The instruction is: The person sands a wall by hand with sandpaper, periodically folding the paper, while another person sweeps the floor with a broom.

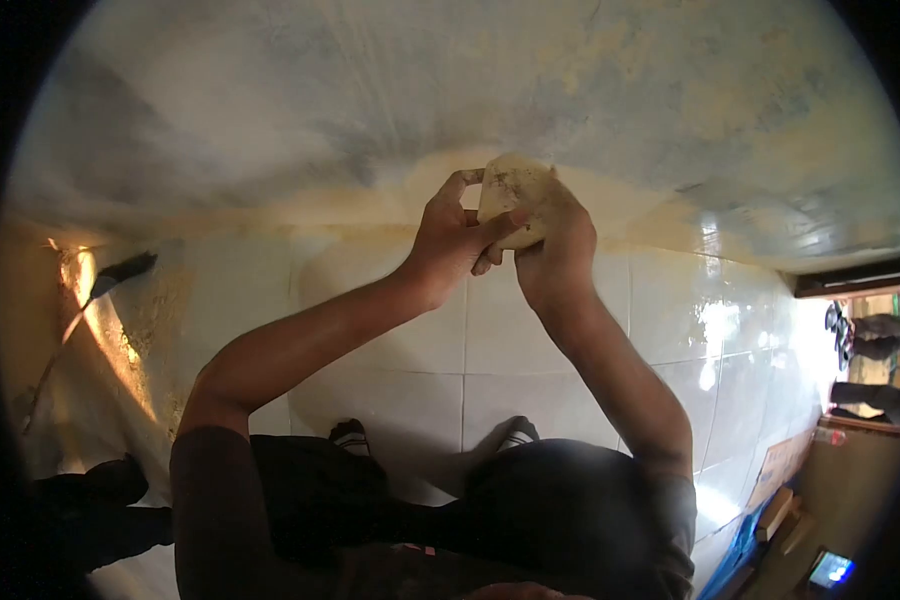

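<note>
A pale yellow sponge [508, 190] with dark dirt specks is held up between both hands, in front of the lower wall. My left hand [458, 228] grips its left side, the thumb lying across the front and a finger bent over the upper left edge. On the other side, my right hand [562, 240] is closed round the sponge's right edge, with its fingers partly hidden. Behind the sponge rises a stained, wet-looking wall [370, 120] with grey and yellow patches.
I stand on pale, wet floor tiles [390, 340]. A dark-headed stick [70, 325] leans at the left, near another person's dark-clothed legs [100, 510]. At the right are a doorway with people beyond, a cardboard piece [782, 465], a blue sheet [735, 560] and a lit phone screen [832, 570].
</note>
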Demonstrator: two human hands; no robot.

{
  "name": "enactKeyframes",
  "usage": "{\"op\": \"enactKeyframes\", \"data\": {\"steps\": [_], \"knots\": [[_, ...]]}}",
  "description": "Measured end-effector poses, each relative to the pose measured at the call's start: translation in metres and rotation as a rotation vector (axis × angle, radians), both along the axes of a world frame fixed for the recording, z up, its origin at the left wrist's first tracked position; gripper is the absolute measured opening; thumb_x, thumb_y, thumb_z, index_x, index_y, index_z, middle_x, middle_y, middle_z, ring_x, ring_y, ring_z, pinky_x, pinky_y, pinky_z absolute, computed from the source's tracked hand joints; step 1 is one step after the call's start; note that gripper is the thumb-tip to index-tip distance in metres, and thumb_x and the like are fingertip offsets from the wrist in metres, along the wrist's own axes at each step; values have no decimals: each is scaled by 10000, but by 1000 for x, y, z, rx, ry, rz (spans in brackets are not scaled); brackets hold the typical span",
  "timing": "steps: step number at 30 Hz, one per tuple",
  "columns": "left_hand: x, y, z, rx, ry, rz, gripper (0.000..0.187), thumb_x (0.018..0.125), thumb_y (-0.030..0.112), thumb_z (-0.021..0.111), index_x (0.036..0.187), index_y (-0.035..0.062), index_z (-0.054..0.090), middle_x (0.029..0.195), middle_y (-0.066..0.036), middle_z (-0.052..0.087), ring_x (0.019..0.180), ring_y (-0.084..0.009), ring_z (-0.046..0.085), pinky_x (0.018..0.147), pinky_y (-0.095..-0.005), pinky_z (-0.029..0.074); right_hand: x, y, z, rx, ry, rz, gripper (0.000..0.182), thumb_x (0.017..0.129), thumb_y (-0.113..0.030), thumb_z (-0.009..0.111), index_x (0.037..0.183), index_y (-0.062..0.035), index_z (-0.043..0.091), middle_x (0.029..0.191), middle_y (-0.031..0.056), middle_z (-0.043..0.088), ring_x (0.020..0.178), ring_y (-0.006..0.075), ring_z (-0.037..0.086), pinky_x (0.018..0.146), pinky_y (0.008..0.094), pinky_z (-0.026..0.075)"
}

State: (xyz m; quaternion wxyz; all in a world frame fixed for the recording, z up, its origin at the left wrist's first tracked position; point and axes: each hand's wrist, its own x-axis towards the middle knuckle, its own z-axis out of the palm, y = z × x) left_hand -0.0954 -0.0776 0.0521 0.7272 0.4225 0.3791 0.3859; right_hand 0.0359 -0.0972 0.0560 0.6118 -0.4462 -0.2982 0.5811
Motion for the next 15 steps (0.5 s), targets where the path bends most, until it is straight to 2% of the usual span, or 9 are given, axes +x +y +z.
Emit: {"op": "enactKeyframes", "data": {"steps": [2, 4, 7, 9, 11, 12, 13, 14, 15], "knots": [[2, 1, 5, 73, -20, -14, 616, 828, 201, 728, 1277, 31, 343, 643, -40, 567, 468, -82, 459, 410, -232, 325, 1, -3, 14, 34, 108, 5, 332, 990, -267, 435, 1119, 33, 490, 1062, 121, 548, 963, 223, 549, 803, 356, 461], [-1, 2, 14, 114, -23, 6, 651, 821, 189, 733, 1302, 18, 329, 640, -53, 581, 496, -93, 507, 425, -235, 367, 5, -2, 18, 99, 28, -80, 350, 995, -278, 429, 1145, 33, 486, 1093, 122, 550, 983, 219, 549, 819, 354, 462], [-7, 8, 31, 216, -21, 94, 656, 815, 155, 733, 1316, -7, 340, 646, -78, 615, 554, -109, 585, 458, -240, 439, 19, 16, 61, 149, -38, -608, 403, 997, -306, 432, 1237, 14, 478, 1189, 133, 548, 1065, 215, 538, 871, 354, 456], [-24, 19, 41, 382, -5, 138, 606, 825, 121, 714, 1310, -7, 374, 652, -77, 629, 591, -111, 612, 487, -245, 475, 63, 42, 59, 674, -248, -799, 457, 961, -229, 517, 1334, 7, 400, 1209, 173, 533, 1047, 237, 579, 887, 359, 490], [-33, 33, 45, 656, 23, 293, 413, 851, 74, 653, 1218, -5, 482, 734, -57, 643, 662, -82, 602, 567, -224, 488, 102, 76, 42, 641, -1360, -1064, 461, 954, -163, 495, 1355, 21, 359, 1278, 218, 487, 1125, 318, 538, 973, 431, 433], [-37, 40, 47, 833, 104, 421, 393, 848, 70, 652, 1201, -2, 494, 853, -64, 654, 737, -62, 588, 613, -209, 474, 101, 93, 37, 783, -1486, -1057, 470, 947, -134, 482, 1364, 30, 341, 1317, 244, 448, 1175, 365, 490, 1010, 466, 389], [-44, 48, 52, 1072, 297, 523, 434, 820, 60, 664, 1214, 10, 488, 956, -90, 645, 828, -98, 590, 664, -235, 474, 100, 110, 32, 928, -1608, -1049, 481, 939, -106, 469, 1374, 38, 323, 1356, 270, 408, 1225, 412, 442, 1046, 502, 346], [-50, 58, 58, 1292, 409, 622, 464, 807, 74, 665, 1227, 4, 480, 1049, -128, 611, 922, -157, 581, 724, -274, 478, 75, 120, 30, 1267, -1247, -935, 495, 928, -82, 453, 1383, 48, 307, 1400, 300, 352, 1285, 466, 365, 1077, 538, 288], [-55, 65, 63, 1513, 515, 725, 494, 795, 88, 666, 1240, -3, 471, 1141, -165, 577, 1016, -216, 573, 785, -314, 481, 69, 118, -10, 1230, -1474, -769, 504, 941, -135, 429, 1388, 60, 303, 1443, 321, 261, 1359, 484, 207, 1092, 551, 237]]}}
